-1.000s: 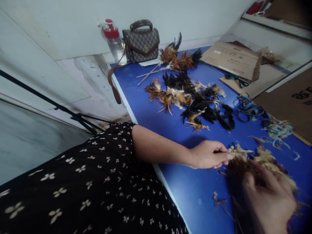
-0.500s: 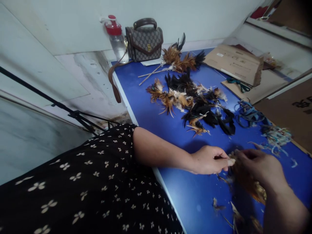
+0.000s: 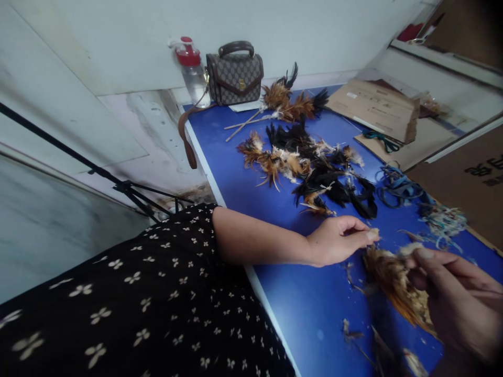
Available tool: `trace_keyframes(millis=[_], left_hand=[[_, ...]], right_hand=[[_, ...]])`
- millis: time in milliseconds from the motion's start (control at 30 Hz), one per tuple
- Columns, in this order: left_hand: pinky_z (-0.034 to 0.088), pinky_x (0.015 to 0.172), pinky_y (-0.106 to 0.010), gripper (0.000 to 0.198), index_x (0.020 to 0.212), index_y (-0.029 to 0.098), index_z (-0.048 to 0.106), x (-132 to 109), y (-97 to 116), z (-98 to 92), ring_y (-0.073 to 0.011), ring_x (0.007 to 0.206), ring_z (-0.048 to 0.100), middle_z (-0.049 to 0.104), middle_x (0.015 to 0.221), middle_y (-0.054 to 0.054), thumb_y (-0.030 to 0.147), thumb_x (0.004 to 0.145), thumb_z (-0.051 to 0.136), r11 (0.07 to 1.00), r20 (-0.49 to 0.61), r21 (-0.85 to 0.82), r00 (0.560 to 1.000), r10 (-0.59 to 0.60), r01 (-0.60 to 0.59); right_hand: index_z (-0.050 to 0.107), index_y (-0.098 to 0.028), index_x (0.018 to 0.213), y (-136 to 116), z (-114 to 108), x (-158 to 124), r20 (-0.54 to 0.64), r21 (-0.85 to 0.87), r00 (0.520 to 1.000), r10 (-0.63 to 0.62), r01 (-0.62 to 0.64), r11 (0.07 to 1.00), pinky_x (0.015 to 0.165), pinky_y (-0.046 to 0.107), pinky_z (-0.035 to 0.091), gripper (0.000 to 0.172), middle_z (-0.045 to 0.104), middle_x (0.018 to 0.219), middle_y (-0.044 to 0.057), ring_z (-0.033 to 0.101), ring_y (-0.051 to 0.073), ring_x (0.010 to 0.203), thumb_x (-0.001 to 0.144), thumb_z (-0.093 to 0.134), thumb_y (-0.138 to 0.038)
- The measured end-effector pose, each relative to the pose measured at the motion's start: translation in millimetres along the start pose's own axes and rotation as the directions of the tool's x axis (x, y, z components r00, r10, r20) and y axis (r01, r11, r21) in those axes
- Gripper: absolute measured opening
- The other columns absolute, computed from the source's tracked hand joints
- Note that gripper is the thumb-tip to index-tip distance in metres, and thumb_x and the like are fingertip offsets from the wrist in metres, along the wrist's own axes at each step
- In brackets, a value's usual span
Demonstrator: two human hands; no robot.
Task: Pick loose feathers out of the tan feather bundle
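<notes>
My left hand [image 3: 338, 241] rests on the blue table [image 3: 251, 193], its thumb and fingers pinching a small pale feather tip [image 3: 373, 233]. At the lower right my right hand [image 3: 456, 298] is closed on a bunch of brown and tan feathers [image 3: 396, 283], held just above the table and apart from the left hand. Small feather scraps [image 3: 349, 327] lie on the table below the hands.
A pile of black and brown feathers [image 3: 314, 167] lies mid-table, with feather sticks [image 3: 275, 102] behind it. A patterned handbag [image 3: 234, 73] and a red-capped bottle [image 3: 192, 70] stand at the far edge. Cardboard [image 3: 377, 107], blue cords [image 3: 396, 183] and pale trimmings [image 3: 444, 220] lie right.
My right hand has pulled the feather bunch down and to the right, away from my left hand. My left hand has lifted slightly toward the feather pile, keeping a small piece pinched.
</notes>
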State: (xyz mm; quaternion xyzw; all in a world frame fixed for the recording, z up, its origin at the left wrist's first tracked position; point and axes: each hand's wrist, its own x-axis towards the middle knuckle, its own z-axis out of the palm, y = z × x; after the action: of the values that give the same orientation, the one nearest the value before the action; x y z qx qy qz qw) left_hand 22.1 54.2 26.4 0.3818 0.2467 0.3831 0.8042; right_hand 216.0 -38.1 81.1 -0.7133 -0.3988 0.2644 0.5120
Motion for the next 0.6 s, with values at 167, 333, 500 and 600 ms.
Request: trace_keyframes(millis=[167, 333, 500, 600], left_hand=[[0.046, 0.090, -0.032, 0.050, 0.094, 0.015, 0.074, -5.0, 6.8, -1.7, -0.0104, 0.084, 0.059, 0.070, 0.088, 0.001, 0.046, 0.068, 0.102, 0.997, 0.159, -0.025, 0.985, -0.068, 0.073], [0.048, 0.083, -0.032, 0.065, 0.092, 0.014, 0.075, -6.6, 7.7, -2.8, -0.0104, 0.078, 0.061, 0.073, 0.086, 0.000, 0.054, 0.053, 0.107, 0.980, 0.162, -0.052, 0.970, -0.180, 0.190], [0.056, 0.097, -0.036, 0.062, 0.084, 0.013, 0.074, -3.3, 4.8, -0.5, -0.0138, 0.081, 0.072, 0.077, 0.084, -0.003, 0.049, 0.048, 0.110, 0.939, 0.199, -0.226, 0.956, -0.216, 0.259], [0.057, 0.100, -0.038, 0.059, 0.082, 0.012, 0.075, -2.7, 2.8, -0.1, -0.0137, 0.078, 0.073, 0.077, 0.082, -0.004, 0.046, 0.049, 0.110, 0.927, 0.218, -0.252, 0.949, -0.226, 0.278]], right_hand=[[0.085, -0.029, 0.108, 4.9, 20.6, -10.1, -0.031, 0.007, 0.998, 0.063, -0.062, 0.998, 0.067, 0.017, 0.062, 0.055, 0.081, 0.099, 0.003, 0.074, 0.016, 0.076, 0.065, 0.102, -0.058], [0.085, -0.029, 0.107, 10.0, 20.1, -8.8, -0.030, -0.016, 0.997, 0.070, -0.071, 0.997, 0.071, 0.019, 0.064, 0.059, 0.083, 0.101, 0.002, 0.078, 0.019, 0.079, 0.059, 0.104, -0.058], [0.085, -0.029, 0.107, 4.7, 8.0, -7.1, -0.037, -0.093, 0.999, 0.025, -0.029, 0.995, 0.059, 0.017, 0.060, 0.055, 0.081, 0.091, 0.003, 0.073, 0.017, 0.070, 0.069, 0.097, -0.066], [0.086, -0.031, 0.116, 3.2, -0.2, -5.8, -0.012, -0.145, 0.999, -0.030, 0.028, 0.989, 0.058, 0.013, 0.056, 0.060, 0.083, 0.100, 0.004, 0.071, 0.016, 0.075, 0.069, 0.096, -0.066]])
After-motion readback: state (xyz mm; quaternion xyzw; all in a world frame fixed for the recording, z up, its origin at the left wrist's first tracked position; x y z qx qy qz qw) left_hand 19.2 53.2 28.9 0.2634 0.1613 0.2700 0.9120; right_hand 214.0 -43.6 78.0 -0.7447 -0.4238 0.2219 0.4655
